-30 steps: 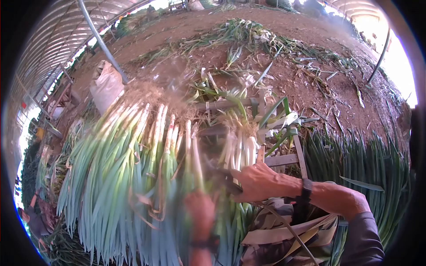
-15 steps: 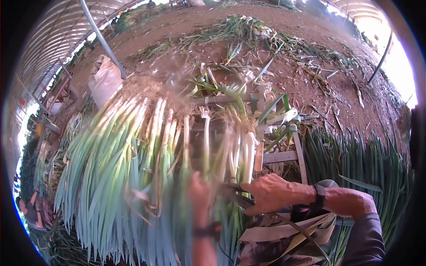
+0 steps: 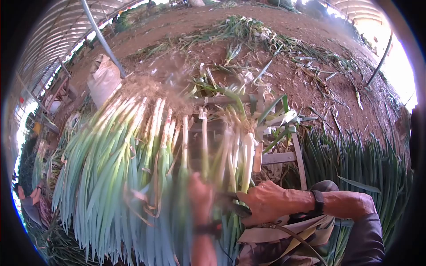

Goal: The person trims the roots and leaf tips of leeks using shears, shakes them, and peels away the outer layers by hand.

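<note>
Long green onions lie side by side in front of me, with roots and white stems away from me and green leaves toward me. My left hand, smeared by motion, is closed at the lower end of one stalk. Just right of it, my right hand is wrapped round a dark hand tool. The tool has two dark parts pointing left; blur hides its exact kind. Several white-stemmed onions lie just beyond the tool.
A wooden frame stands right of the onions, with loose leaves on it. More green onions lie at the right. A pale sack stands by a metal pole. Trimmings litter the soil. Another person's arm shows far left.
My left hand stays at the stalk, still blurred. My right hand and its tool have shifted slightly left and down. The other person at the far left has moved their arms.
</note>
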Available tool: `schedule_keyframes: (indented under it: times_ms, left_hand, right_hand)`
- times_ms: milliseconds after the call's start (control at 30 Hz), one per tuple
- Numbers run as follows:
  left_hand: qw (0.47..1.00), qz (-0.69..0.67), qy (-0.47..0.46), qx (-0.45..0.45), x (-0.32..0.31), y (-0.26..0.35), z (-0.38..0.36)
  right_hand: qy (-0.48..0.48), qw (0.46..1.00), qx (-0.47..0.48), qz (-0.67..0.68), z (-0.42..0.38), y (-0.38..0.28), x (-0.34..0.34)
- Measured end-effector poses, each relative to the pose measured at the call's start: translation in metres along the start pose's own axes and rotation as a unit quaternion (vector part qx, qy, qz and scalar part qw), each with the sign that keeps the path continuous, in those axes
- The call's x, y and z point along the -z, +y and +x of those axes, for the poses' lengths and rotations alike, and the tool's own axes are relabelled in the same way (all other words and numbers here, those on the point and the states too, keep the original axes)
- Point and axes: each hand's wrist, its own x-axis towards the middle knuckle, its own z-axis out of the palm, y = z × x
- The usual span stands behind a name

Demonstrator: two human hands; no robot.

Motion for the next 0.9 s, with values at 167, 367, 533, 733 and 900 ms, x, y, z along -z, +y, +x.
schedule_keyframes:
  times_ms: [167, 367, 533, 733, 900]
  left_hand:
    - [1.0, 0.01, 0.002, 0.016, -0.006, -0.002, 0.004]
    - [0.997, 0.042, -0.06, 0.028, -0.004, -0.001, 0.011]
    - [0.994, 0.073, -0.078, 0.009, -0.002, -0.002, 0.011]
    - [0.992, 0.078, -0.1, 0.012, 0.005, 0.006, 0.01]
    - [0.992, 0.087, -0.093, -0.023, 0.005, 0.001, 0.01]
  right_hand:
    - [0.051, 0.999, 0.005, -0.012, 0.006, 0.004, -0.004]
    - [0.092, 0.995, 0.006, -0.046, 0.029, 0.026, -0.007]
    - [0.138, 0.989, -0.014, -0.052, 0.049, 0.036, 0.003]
    - [0.173, 0.983, -0.048, -0.041, 0.082, 0.053, 0.015]
    - [0.18, 0.98, -0.066, -0.052, 0.113, 0.075, 0.014]
